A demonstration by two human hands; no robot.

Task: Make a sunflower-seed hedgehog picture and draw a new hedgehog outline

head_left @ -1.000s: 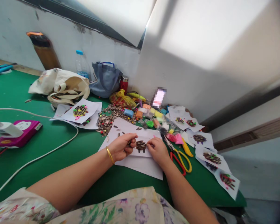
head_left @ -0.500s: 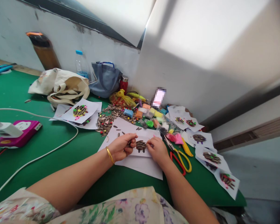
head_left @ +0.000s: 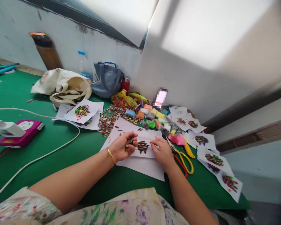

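My left hand [head_left: 122,147], with a gold bangle on the wrist, is curled around a few striped sunflower seeds [head_left: 127,144]. It rests on white paper [head_left: 140,162] just left of a small dark seed picture [head_left: 142,146]. My right hand [head_left: 162,151] lies on the same sheet to the right of the picture, its fingertips pressed down beside the seed shape. Whether a seed sits under those fingertips is hidden.
A heap of loose sunflower seeds [head_left: 109,118] and coloured clay blocks [head_left: 145,113] lie behind the sheet. Red and yellow scissors [head_left: 183,158] sit at the right, with finished seed pictures [head_left: 213,159] along the table edge. Bags [head_left: 65,85], a bottle [head_left: 83,64], a white cable [head_left: 49,150] and a pink box [head_left: 21,137] are at left.
My left hand has turned slightly, showing the seeds in its fingers. My right hand has shifted a little to the right of the seed picture. The view has drifted slightly.
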